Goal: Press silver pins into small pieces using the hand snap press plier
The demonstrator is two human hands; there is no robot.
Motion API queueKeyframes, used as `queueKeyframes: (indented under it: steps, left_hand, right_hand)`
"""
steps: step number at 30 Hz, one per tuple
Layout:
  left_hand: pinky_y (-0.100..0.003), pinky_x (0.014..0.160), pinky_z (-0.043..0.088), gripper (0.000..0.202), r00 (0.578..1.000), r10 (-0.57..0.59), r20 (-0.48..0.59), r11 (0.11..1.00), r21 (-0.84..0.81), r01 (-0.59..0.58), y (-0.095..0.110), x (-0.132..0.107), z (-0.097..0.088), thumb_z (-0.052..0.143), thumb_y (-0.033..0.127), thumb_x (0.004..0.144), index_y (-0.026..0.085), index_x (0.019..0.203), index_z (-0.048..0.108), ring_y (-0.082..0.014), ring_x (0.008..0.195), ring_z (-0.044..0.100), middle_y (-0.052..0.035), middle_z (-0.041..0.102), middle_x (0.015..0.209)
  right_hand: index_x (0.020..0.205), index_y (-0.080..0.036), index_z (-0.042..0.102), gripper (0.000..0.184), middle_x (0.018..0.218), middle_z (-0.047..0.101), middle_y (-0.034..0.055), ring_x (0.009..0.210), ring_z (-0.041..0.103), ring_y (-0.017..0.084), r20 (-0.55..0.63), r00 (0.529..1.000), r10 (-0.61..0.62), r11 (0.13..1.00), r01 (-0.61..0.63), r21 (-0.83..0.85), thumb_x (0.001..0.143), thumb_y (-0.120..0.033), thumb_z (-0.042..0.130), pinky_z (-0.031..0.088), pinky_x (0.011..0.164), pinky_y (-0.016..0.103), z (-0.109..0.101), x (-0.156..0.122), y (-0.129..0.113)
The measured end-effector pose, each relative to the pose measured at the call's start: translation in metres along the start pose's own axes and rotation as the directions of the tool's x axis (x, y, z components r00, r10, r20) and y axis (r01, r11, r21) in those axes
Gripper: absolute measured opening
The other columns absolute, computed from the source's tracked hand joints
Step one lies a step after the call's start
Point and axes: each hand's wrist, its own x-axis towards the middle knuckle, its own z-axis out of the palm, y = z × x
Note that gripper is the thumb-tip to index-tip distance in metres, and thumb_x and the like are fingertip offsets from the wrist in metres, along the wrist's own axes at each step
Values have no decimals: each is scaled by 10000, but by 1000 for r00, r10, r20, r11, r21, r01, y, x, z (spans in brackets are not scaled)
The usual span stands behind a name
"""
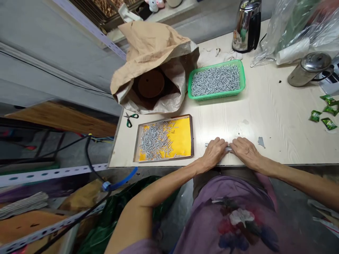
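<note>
At the front edge of the table, my left hand (215, 152) and my right hand (245, 151) are close together with fingers closed. Between them shows a narrow silvery strip (228, 149), its kind too small to make out; both hands grip it, and the fingers cover most of it. A light end also sticks out left of my left hand. Beside that hand lies a shallow tray (192, 135) with a yellow lining (182, 137) and many small silvery metal pins (153, 139), heaped mostly on its left side. Farther back, a green plastic basket (217, 96) is full of similar metal pieces (215, 80).
A large open brown paper sack (156, 42) stands at the back left, with green-handled scissors (129, 119) before it. Toward the back right are a steel kettle (246, 26), a metal jug (304, 72), clear plastic bags (288, 31) and green wrapped sweets (329, 123). A grey scrap (261, 141) lies nearby.
</note>
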Motion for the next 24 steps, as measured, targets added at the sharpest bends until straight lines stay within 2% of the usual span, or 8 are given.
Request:
queueKeyframes:
  steps: [3,5,10,15,16,18,21,24]
  left_hand:
    - [-458,944,500,328,988,-21,-156,999,-37,15,3,-8,15,519,255,941,144,1250,497,-287,1158,544,-163,587,1218]
    - [-497,1047,440,366,970,7,-244,999,-36,-16,10,-16,30,464,226,963,131,1317,457,-302,1304,474,-201,521,1364]
    - [-517,1138,355,455,948,126,-293,986,-65,-151,35,-30,64,432,352,989,132,1388,417,-290,1410,391,-207,504,1426]
    - [-540,1164,310,543,945,114,-307,974,-152,-167,42,-29,62,464,439,969,115,1401,413,-298,1419,376,-217,497,1430]
    - [-539,1163,315,561,945,110,-309,972,-167,-167,42,-27,60,471,454,962,109,1402,414,-305,1415,380,-219,494,1431]
    - [-534,1138,357,574,951,97,-294,968,-193,-159,42,-26,58,492,480,947,110,1383,447,-322,1381,422,-211,521,1403]
    - [-470,1018,491,480,953,157,-261,960,-186,-209,41,-33,59,514,478,937,118,1247,578,-316,1204,583,-179,649,1220]
    - [-324,842,562,305,902,316,-296,923,-122,-364,34,-58,60,505,391,961,158,1077,663,-213,936,681,-111,717,990]
  right_hand:
    - [1088,-137,621,269,948,631,119,873,517,249,37,999,-1,998,-2,69,924,-338,551,367,728,339,-12,4,13]
    - [1101,-148,616,303,974,632,119,879,519,241,62,998,-13,995,6,101,931,-385,534,369,729,331,-16,9,24]
    - [892,-160,664,227,890,639,110,851,513,226,64,997,33,999,-34,7,948,-205,448,322,709,333,-13,31,45]
    - [899,-161,679,223,900,655,106,857,496,228,50,996,74,996,-71,-57,932,-144,459,298,708,336,-21,53,38]
    - [919,-168,683,221,908,654,102,860,492,225,50,998,46,997,-43,-62,925,-127,465,293,712,337,-24,57,29]
    - [947,-201,691,204,942,648,89,879,484,219,71,990,-119,993,120,-18,917,-133,501,287,715,336,-29,63,4]
    - [841,-215,700,153,957,634,82,919,480,215,155,895,-418,908,410,83,904,-186,564,292,706,335,-26,70,-34]
    - [740,-182,676,214,892,616,93,904,495,210,173,835,-523,852,516,87,906,-165,542,318,701,341,-8,76,-50]
